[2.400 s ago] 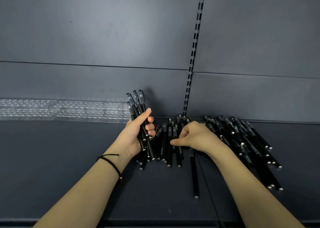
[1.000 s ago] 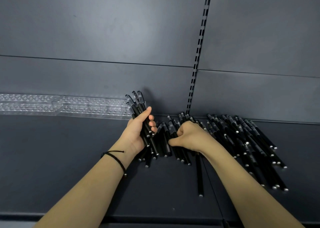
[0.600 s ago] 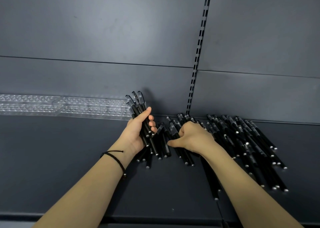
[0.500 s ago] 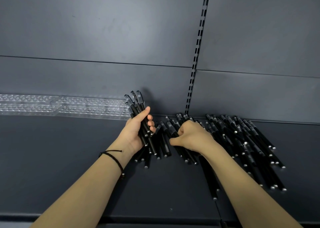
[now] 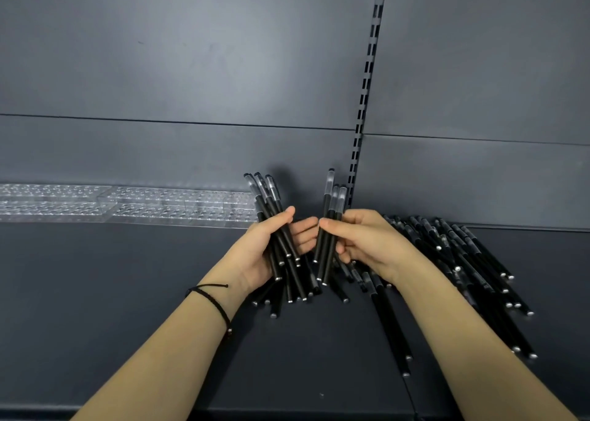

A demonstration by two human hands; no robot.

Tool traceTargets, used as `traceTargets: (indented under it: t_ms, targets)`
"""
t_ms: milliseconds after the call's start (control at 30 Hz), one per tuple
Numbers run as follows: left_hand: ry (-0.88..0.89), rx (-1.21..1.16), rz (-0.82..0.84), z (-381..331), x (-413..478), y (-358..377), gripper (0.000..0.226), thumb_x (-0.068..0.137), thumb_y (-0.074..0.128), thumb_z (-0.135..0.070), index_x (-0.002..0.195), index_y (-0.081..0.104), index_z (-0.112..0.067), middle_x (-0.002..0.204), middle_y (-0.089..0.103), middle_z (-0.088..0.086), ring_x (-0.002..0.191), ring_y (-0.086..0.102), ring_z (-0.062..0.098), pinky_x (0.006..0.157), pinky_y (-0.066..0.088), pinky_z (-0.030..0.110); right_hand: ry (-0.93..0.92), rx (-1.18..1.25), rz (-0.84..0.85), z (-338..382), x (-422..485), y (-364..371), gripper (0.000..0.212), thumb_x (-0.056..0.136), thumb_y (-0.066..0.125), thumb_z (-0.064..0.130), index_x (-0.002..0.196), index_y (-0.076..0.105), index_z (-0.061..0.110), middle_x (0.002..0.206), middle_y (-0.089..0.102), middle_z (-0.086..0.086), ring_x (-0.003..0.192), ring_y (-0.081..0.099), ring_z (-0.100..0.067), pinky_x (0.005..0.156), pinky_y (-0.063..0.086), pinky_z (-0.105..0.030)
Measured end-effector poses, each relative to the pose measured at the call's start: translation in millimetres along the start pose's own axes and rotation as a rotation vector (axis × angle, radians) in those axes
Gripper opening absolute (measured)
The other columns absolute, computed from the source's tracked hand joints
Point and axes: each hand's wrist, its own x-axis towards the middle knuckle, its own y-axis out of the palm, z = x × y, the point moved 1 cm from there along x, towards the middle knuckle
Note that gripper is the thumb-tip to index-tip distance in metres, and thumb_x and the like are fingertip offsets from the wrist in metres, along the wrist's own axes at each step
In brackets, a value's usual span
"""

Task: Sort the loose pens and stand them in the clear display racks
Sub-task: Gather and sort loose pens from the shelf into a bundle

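My left hand [image 5: 265, 251] grips a bunch of black pens [image 5: 268, 203] with clear caps, held upright with caps pointing up. My right hand [image 5: 367, 245] holds three more black pens [image 5: 330, 210] upright, right beside the left bunch, fingertips of both hands nearly touching. Under and to the right of my hands lies a loose pile of black pens [image 5: 463, 261] on the dark shelf. Two clear display racks [image 5: 127, 205] with rows of holes stand against the back panel at the left, with no pens in them.
The dark shelf deck [image 5: 95, 293] stretches left of the hands. A slotted upright strip [image 5: 367, 85] runs down the back wall behind the right hand. Single pens [image 5: 391, 328] lie pointing toward the front edge, which is near the bottom of the view.
My right hand has lifted three pens off the pile and brought them upright next to the left bunch. The left hand has kept its bunch in place.
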Motion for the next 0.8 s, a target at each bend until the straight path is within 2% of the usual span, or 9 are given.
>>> traceTargets:
  t_ms: [67,133,233,300,400,500,633,733,800]
  targets:
    - [-0.05,0.167,0.049,2,-4,3,0.041,0.087,0.062,-0.03,0.116,0.06,-0.001,0.118,0.068,0.02,0.103,0.069,0.03,0.076,0.06,0.035,-0.036,0.045,-0.006,3,-2,2,0.012,0.09,0.066,0.014,0.085,0.065,0.003,0.061,0.06,-0.002,0.048,0.05,-0.009,0.043,0.041,-0.021]
    - [-0.071,0.271,0.082,4,-7,7,0.036,0.091,0.059,-0.03,0.111,0.065,-0.001,0.109,0.071,0.02,0.094,0.072,0.03,0.076,0.06,0.034,-0.063,0.047,-0.025,4,-4,2,0.013,0.092,0.064,0.014,0.085,0.064,0.002,0.055,0.059,0.001,0.046,0.05,-0.009,0.043,0.043,-0.021]
    - [-0.075,0.29,0.136,7,-11,12,0.037,0.097,0.054,-0.026,0.114,0.066,0.004,0.108,0.071,0.021,0.092,0.072,0.028,0.075,0.061,0.034,-0.092,-0.009,-0.055,6,-6,0,0.023,0.092,0.065,0.018,0.093,0.064,-0.004,0.051,0.054,0.001,0.044,0.045,-0.011,0.043,0.039,-0.02]
    - [-0.063,0.298,0.116,7,-11,13,0.034,0.096,0.055,-0.026,0.111,0.067,0.003,0.106,0.072,0.02,0.088,0.073,0.025,0.071,0.061,0.032,-0.085,-0.086,-0.089,7,-5,-1,0.028,0.089,0.068,0.026,0.095,0.066,-0.002,0.051,0.052,0.005,0.045,0.045,-0.007,0.045,0.037,-0.018]
    - [-0.031,0.35,0.093,6,-12,14,0.027,0.092,0.06,-0.026,0.103,0.07,-0.003,0.095,0.074,0.012,0.076,0.072,0.019,0.065,0.059,0.028,-0.083,-0.157,-0.107,8,-5,0,0.021,0.086,0.071,0.033,0.088,0.069,0.013,0.057,0.058,0.013,0.053,0.053,0.001,0.059,0.04,-0.023]
    - [-0.015,0.382,0.12,6,-13,16,0.024,0.087,0.063,-0.023,0.103,0.067,-0.006,0.088,0.073,0.007,0.071,0.069,0.015,0.063,0.057,0.025,-0.096,-0.155,-0.065,12,-8,1,0.014,0.087,0.069,0.03,0.083,0.067,0.017,0.054,0.059,0.016,0.049,0.054,0.004,0.057,0.034,-0.02]
    - [0.006,0.404,0.109,7,-14,17,0.017,0.086,0.065,-0.018,0.1,0.066,-0.008,0.08,0.072,0.006,0.066,0.068,0.013,0.06,0.056,0.024,-0.108,-0.152,-0.057,14,-11,2,0.017,0.087,0.069,0.032,0.083,0.065,0.016,0.052,0.058,0.016,0.048,0.053,0.004,0.058,0.035,-0.02]
    - [-0.004,0.391,0.1,5,-14,16,0.017,0.082,0.068,-0.019,0.094,0.066,-0.008,0.075,0.069,0.004,0.062,0.065,0.012,0.056,0.055,0.022,-0.123,-0.135,-0.104,13,-8,3,0.029,0.086,0.07,0.037,0.109,0.065,0.019,0.065,0.056,0.019,0.055,0.051,0.002,0.052,0.036,-0.015]
    - [-0.048,0.382,0.104,4,-15,16,0.02,0.078,0.069,-0.02,0.093,0.067,-0.007,0.073,0.068,0.004,0.06,0.065,0.012,0.055,0.055,0.022,-0.161,-0.074,-0.144,11,-5,0,0.048,0.086,0.069,0.038,0.131,0.051,0.032,0.077,0.051,0.019,0.057,0.047,0.001,0.045,0.036,-0.011]
